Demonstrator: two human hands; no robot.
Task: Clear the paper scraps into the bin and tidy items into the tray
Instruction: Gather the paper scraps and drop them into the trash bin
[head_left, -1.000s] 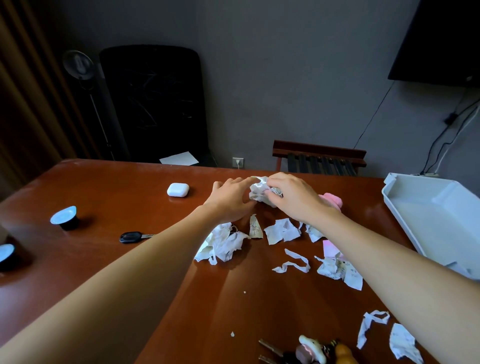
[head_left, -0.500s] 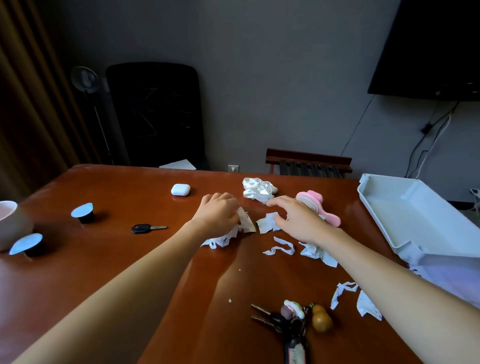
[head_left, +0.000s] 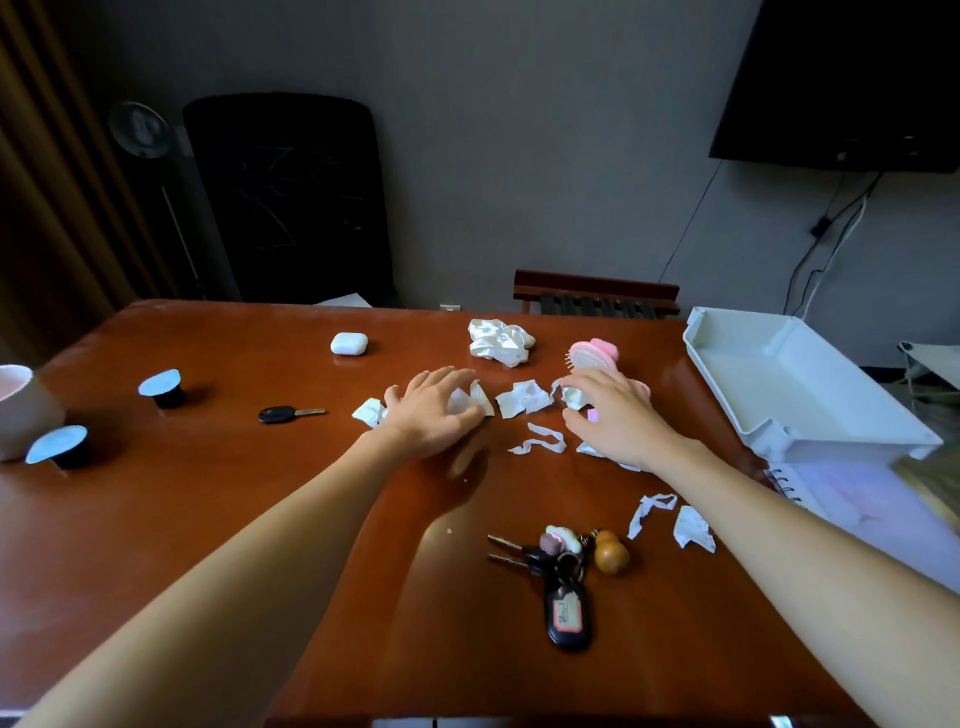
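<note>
1. Head view: both your forearms reach forward over the table (head_left: 208, 519), palms down, among the paper scraps (head_left: 524, 397) in its middle.
2. Your left hand (head_left: 434, 413) lies on a few scraps, fingers straight and slightly spread.
3. Your right hand (head_left: 615, 418) arches over a crumpled scrap (head_left: 574, 397) beside the pink brush (head_left: 592, 356), fingers bent and apart; you cannot tell whether they pinch it.
4. The white tray (head_left: 753, 384) sits at the table's right edge, apart from your right hand.
</note>
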